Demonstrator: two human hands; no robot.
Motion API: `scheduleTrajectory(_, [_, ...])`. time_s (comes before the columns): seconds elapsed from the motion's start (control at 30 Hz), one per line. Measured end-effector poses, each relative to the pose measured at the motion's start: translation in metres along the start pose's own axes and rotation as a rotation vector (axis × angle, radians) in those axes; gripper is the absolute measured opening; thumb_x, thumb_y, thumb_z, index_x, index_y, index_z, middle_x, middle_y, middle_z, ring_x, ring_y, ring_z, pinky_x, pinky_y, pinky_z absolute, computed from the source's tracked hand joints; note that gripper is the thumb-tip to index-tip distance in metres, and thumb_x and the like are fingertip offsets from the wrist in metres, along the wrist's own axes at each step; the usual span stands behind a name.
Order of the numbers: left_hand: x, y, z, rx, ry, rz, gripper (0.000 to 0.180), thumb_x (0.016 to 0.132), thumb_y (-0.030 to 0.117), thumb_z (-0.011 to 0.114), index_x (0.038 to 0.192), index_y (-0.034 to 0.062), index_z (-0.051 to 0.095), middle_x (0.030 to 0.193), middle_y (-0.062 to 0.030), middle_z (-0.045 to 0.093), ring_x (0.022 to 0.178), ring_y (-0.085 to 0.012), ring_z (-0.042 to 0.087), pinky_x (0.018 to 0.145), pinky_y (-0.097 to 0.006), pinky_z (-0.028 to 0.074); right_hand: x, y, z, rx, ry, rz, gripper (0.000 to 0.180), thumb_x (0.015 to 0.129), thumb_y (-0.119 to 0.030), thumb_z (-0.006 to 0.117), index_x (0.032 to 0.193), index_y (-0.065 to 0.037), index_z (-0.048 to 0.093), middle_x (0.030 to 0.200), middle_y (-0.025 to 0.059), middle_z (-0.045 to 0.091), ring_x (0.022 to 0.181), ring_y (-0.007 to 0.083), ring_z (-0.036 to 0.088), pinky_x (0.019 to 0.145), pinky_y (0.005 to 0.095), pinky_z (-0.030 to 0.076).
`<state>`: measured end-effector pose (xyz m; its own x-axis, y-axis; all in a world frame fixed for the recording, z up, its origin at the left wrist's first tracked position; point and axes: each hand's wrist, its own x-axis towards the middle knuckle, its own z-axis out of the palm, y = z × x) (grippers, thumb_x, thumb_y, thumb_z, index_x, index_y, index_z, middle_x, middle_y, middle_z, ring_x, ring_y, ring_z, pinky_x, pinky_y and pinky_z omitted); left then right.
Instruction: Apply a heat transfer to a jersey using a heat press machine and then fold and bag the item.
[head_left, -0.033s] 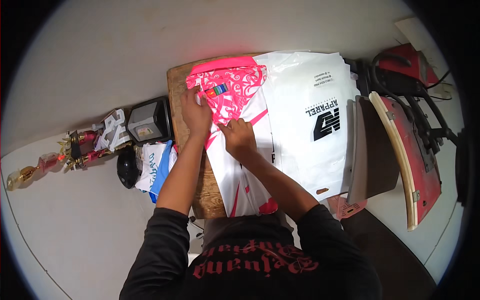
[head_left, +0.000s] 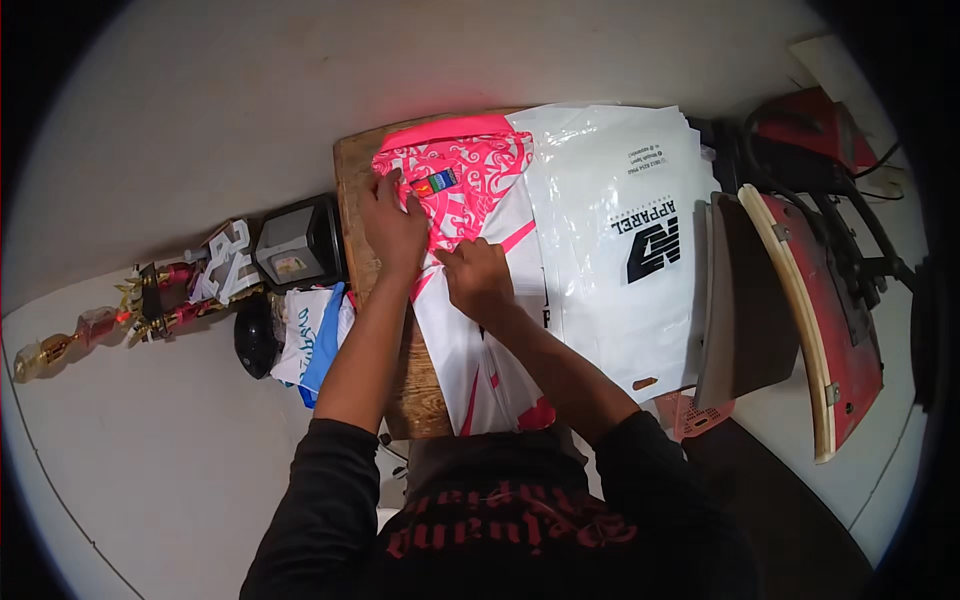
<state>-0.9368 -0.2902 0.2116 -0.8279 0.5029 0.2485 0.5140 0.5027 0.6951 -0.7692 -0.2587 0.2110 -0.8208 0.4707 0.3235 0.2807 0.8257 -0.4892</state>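
Note:
A pink and white patterned garment (head_left: 470, 175) lies on a small wooden table (head_left: 352, 170), its pink top end away from me and its white lower end (head_left: 455, 360) near my body. My left hand (head_left: 395, 225) grips the garment's left side, just beside a small coloured neck label (head_left: 436, 182). My right hand (head_left: 478, 280) is closed on a fold of the fabric near the middle, close to the left hand. Both forearms in black sleeves come in from below.
A stack of white plastic bags (head_left: 620, 250) with black print lies right of the garment. A red heat press (head_left: 810, 300) stands farther right. Left of the table are a black box (head_left: 298, 245), folded white and blue cloth (head_left: 315, 335), a black round object (head_left: 257, 335) and a trophy (head_left: 120, 320).

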Motion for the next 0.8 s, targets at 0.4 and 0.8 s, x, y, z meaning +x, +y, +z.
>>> scheduleTrajectory(0.4, [0.036,-0.008,0.023,-0.037,-0.156,0.379,0.022,0.085,0.016,0.074,0.106,0.0107,0.074,0.136,-0.0166,0.059,0.137,-0.0390,0.047,0.114,-0.054,0.033,0.086,0.053,-0.027,0.166,-0.035,0.466,0.026,0.095,-0.011,0.059,0.118,-0.007,0.072,0.113,0.0175,0.072,0.104,0.0370,0.070,0.091,0.0471,0.055])
scheduleTrajectory(0.8, [-0.002,-0.019,-0.013,-0.695,0.228,0.076,0.018,0.100,0.005,0.053,0.118,0.0014,0.054,0.154,-0.0194,0.045,0.134,-0.0266,0.050,0.110,-0.037,0.041,0.140,0.034,0.014,0.054,-0.284,0.181,0.042,0.090,-0.032,0.073,0.128,-0.013,0.067,0.111,0.0120,0.069,0.107,0.0325,0.068,0.086,0.0474,0.057])
